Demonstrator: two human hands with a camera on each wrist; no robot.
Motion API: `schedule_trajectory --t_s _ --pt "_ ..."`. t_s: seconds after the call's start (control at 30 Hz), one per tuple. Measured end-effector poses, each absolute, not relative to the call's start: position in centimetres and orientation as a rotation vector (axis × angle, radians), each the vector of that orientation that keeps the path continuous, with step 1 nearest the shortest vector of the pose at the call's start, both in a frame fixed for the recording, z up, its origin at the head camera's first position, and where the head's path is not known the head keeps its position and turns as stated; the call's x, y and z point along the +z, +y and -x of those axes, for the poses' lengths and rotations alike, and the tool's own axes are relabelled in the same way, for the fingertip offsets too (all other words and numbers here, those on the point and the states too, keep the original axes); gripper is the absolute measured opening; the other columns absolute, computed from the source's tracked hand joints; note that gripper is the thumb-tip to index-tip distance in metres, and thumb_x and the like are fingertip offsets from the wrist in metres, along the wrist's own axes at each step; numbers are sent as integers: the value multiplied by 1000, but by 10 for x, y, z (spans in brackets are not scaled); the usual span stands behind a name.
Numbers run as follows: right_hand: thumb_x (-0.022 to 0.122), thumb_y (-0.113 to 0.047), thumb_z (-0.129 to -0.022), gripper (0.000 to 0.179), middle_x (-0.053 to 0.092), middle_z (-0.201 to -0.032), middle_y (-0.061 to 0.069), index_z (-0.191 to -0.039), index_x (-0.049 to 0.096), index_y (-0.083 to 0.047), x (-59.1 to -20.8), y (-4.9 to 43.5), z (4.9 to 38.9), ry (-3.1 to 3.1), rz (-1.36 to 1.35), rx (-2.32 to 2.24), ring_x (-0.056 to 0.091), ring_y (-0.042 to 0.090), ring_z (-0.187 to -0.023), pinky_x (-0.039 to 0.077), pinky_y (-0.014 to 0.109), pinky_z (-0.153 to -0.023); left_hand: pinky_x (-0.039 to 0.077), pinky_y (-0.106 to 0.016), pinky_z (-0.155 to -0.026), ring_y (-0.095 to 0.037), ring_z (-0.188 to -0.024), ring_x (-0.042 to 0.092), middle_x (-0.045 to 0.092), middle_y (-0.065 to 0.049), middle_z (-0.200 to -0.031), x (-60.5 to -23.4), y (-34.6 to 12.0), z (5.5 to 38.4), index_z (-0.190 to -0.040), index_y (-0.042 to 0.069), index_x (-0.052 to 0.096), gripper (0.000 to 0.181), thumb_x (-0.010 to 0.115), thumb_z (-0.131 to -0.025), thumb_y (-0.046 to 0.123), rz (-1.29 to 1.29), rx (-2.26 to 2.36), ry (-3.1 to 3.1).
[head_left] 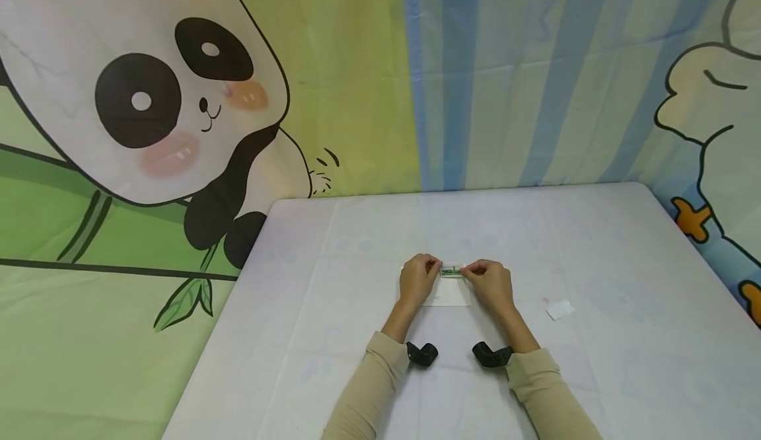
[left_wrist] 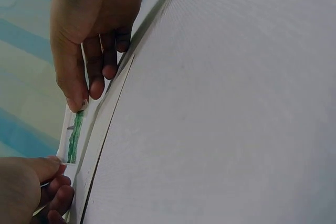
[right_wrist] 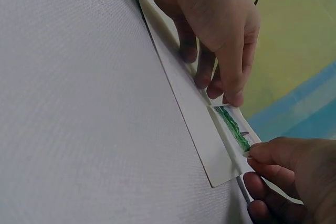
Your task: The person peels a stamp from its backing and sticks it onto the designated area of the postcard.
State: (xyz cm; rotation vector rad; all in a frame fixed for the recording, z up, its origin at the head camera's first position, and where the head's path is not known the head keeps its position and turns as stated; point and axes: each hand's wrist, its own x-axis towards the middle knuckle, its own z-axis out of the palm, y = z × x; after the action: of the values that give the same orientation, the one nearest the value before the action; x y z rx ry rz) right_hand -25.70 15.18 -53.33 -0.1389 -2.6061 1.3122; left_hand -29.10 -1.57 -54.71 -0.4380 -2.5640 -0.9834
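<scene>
My left hand [head_left: 418, 280] and right hand [head_left: 491, 285] pinch opposite ends of a small rectangular picture [head_left: 452, 271] with a green band and a pale border. Beneath it lies a white card [head_left: 448, 293] on the table. In the left wrist view, the picture [left_wrist: 75, 137] stretches between the left hand [left_wrist: 23, 190] below and the right hand [left_wrist: 97, 9] above. From the right wrist, the picture [right_wrist: 233, 129] appears over the far part of the card [right_wrist: 202, 140]. Whether it touches the card, I cannot tell.
A small white paper scrap [head_left: 559, 309] lies to the right of the right forearm. The table [head_left: 333, 387] has a white cloth and ends at a printed curtain [head_left: 351, 96]. Black wrist devices [head_left: 423, 355] sit by both cuffs.
</scene>
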Motion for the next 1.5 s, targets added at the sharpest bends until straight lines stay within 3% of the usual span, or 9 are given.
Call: schedule_trajectory --t_s 0.47,1.5 --pt "73 -22 -79 16 65 -68 4 -75 70 -7 -533 150 260 -2647 193 1258 57 18 -59 42 32 -55 39 -14 -50 -2 -57 51 59 7 -68 -549 -12 293 -78 13 71 12 70 -83 24 423 -852 -2562" --pt "73 -18 -74 14 61 -60 1 -67 66 -9 -539 147 262 -2640 188 1145 52 17 -52 40 34 -53 40 -15 -48 -3 -55 52 56 7 -64 -554 -8 293 -71 15 72 10 73 -78 22 370 -753 -2541"
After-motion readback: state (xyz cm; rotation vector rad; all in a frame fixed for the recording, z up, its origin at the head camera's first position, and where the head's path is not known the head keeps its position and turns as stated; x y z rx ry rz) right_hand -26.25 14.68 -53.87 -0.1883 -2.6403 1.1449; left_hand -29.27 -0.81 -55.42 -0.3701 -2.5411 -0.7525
